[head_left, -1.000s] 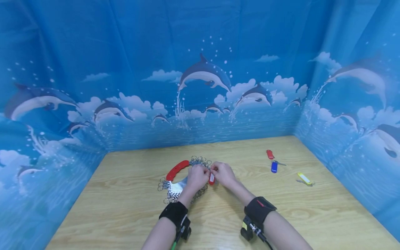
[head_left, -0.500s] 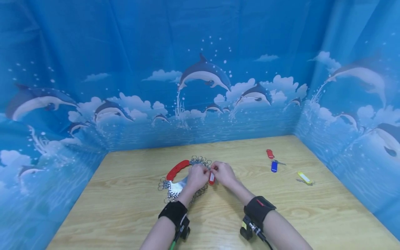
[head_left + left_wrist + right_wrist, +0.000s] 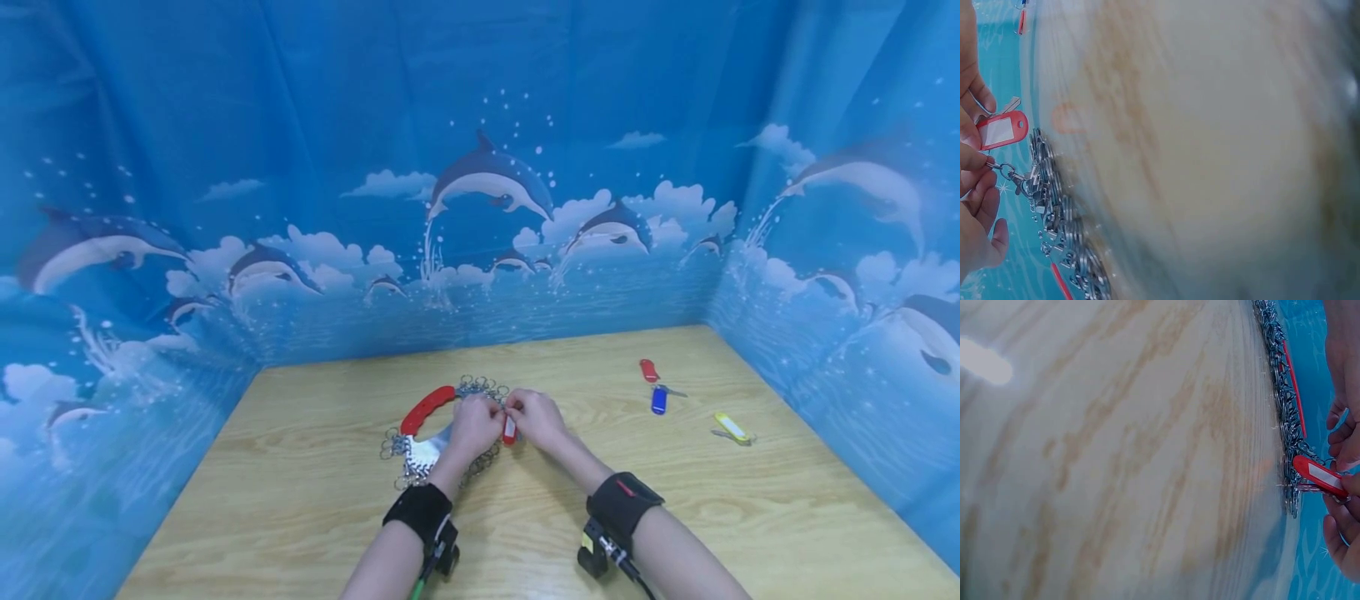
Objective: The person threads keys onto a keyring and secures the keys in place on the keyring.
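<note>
A large key-ring holder with a red grip (image 3: 426, 408) and metal plate (image 3: 423, 452) lies on the table, its edge lined with several snap hooks and split rings (image 3: 1041, 187). My left hand (image 3: 477, 423) reaches over its right side and pinches one of these split rings (image 3: 1005, 169), stretched out from the rest. Right beside it, my right hand (image 3: 536, 417) pinches a red key tag (image 3: 1001, 130) with a white label at its ring end. A silver key (image 3: 1012, 105) shows behind that tag. The fingertips of both hands almost meet, hiding where tag and ring come together.
To the right on the wooden table (image 3: 600, 517) lie a red tag (image 3: 648, 371), a blue tag (image 3: 658, 400) with a key, and a yellow tag (image 3: 730, 427) with a key. A blue dolphin-print curtain (image 3: 337, 150) encloses the table's back and sides.
</note>
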### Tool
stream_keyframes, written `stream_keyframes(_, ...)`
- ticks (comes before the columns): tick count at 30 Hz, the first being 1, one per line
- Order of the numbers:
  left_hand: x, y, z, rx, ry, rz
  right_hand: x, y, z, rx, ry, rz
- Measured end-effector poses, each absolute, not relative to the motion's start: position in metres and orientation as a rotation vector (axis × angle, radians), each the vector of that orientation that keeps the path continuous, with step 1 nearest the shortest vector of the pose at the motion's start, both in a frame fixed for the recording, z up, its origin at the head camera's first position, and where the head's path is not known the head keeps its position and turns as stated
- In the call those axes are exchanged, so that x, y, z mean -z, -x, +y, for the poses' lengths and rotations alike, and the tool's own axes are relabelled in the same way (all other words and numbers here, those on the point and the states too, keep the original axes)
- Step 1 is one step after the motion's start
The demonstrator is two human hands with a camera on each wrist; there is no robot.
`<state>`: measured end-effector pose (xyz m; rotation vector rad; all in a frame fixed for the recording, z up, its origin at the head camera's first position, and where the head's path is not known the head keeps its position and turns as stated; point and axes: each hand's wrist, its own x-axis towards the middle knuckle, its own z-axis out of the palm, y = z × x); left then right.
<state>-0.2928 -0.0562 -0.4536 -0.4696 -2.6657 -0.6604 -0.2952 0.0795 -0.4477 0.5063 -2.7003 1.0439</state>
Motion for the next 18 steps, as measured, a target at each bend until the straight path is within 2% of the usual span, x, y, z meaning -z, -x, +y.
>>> stream_keyframes(11, 0.4607, 0.2961, -0.0624, 0.694, 0.648, -2.663, 0.4495, 0.2965, 0.0841, -1.079, -0.471, -2.711)
stream_keyframes(18, 0.458, 0.2944, -0.0626, 0.679, 0.641, -2.66, 0.4483, 0.2963, 0.0824, -1.04, -0.509, -2.709)
